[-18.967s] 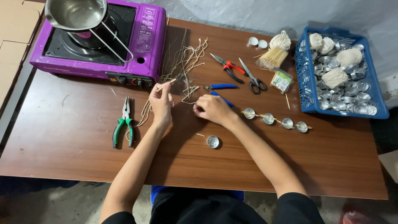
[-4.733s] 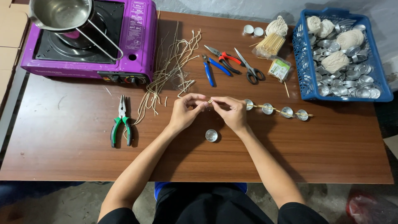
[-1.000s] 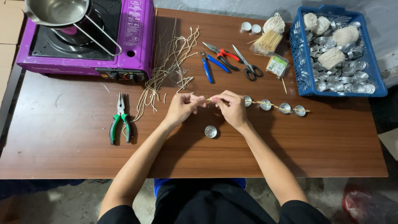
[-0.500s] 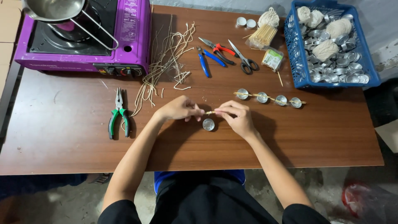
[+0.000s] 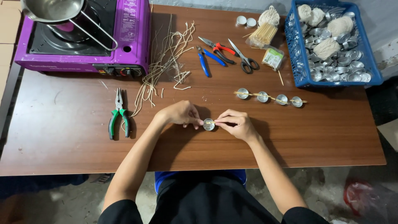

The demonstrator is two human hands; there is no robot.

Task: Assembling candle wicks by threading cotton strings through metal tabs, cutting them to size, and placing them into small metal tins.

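My left hand (image 5: pixel 180 114) and right hand (image 5: pixel 235 123) pinch a small metal cup (image 5: pixel 208 124) on the brown tabletop (image 5: pixel 62 141), with 4 similar cups (image 5: pixel 269 98) lined up beyond and green pliers (image 5: pixel 118 113) at left.

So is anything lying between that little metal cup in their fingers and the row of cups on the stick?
Nothing visible: only bare table separates the small metal cup, between the left hand and right hand, from the skewered row of cups.
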